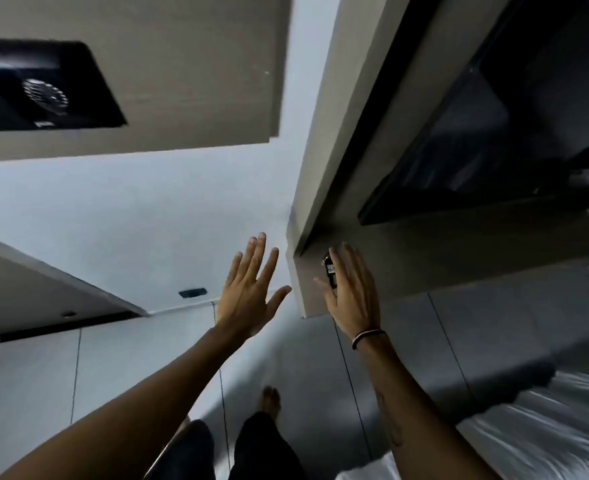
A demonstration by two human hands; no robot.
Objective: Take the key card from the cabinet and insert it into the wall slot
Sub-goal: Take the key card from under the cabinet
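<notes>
Both hands reach forward with flat, spread fingers. The left hand [249, 294] is held up against the white wall [130, 209], left of the cabinet [407, 268], holding nothing, fingers apart and thumb out toward the cabinet's corner. The right hand [350, 294] lies against the cabinet's front face, fingers extended and slightly apart. A small dark thing with a white label, probably the card [330, 271], shows on that face just left of the right index finger, between it and the thumb; no finger is closed around it, and whether they touch cannot be told. A band [367, 337] circles the right wrist.
</notes>
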